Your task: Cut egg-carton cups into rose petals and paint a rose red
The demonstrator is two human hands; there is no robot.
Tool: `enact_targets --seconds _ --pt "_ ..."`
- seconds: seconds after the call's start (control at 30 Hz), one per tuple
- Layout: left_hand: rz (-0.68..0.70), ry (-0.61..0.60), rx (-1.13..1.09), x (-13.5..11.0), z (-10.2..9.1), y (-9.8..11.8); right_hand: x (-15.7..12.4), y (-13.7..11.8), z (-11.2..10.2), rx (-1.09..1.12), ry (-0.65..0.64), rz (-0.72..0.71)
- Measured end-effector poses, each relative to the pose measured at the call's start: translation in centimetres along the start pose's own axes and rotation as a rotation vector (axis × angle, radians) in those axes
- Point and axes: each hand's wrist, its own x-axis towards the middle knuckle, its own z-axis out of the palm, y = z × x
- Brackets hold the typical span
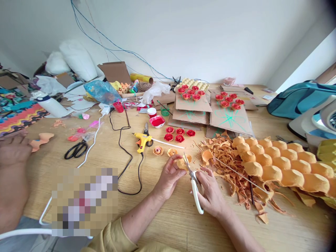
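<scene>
My left hand [169, 176] pinches an orange egg-carton cup [181, 163] between thumb and fingers. In my right hand [210, 190] are white-handled scissors [194, 189], their blades apart at the edge of the cup. Just beyond, two unpainted paper roses [158, 151] sit on the table, with several red paper roses [180, 131] behind them. A loose cut cup [207, 156] lies to the right, beside a heap of orange carton scraps [233, 168].
An orange egg tray [283, 161] stands at the right. A yellow glue gun [142, 141] with a black cord, black-handled scissors [76, 149] and a dish of red paint [157, 121] are left of centre. Red roses rest on cardboard sheets [228, 119]. Another person's hand [14, 150] is at far left.
</scene>
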Motion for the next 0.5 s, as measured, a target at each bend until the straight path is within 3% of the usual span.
enact_targets --seconds 0.5 --pt "0.043 0.048 0.029 0.24 -0.36 0.50 0.02 -0.20 -0.35 0.008 0.001 0.015"
